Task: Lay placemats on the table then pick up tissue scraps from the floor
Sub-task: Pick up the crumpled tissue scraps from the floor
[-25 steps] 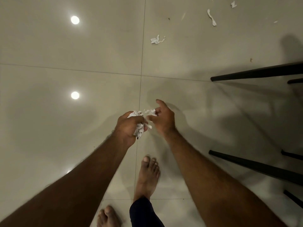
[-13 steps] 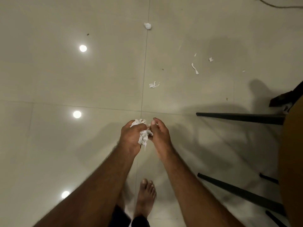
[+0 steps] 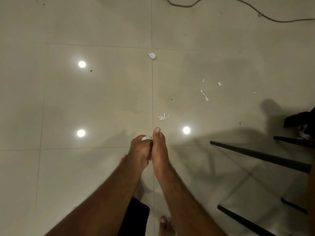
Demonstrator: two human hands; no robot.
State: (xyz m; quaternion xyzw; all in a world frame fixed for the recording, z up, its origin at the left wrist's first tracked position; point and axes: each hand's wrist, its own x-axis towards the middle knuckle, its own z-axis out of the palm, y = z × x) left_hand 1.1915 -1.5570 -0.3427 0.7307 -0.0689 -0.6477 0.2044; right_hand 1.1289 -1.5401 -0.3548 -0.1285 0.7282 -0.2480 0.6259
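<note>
Left hand [image 3: 139, 150] curls around a crumpled white tissue wad [image 3: 147, 137]; right hand [image 3: 159, 149] presses against its right side, grip impossible to tell.

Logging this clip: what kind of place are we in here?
Probably a home dining area, indoors: a glossy tiled floor mirroring ceiling lights, slim black furniture legs at the right, and a loose cable lying across the tiles.

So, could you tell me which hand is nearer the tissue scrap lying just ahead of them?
Right. The right hand is just behind the scrap, its thumb tip pointing toward it; the left hand, gripping a tissue wad, sits further left and back.
</note>
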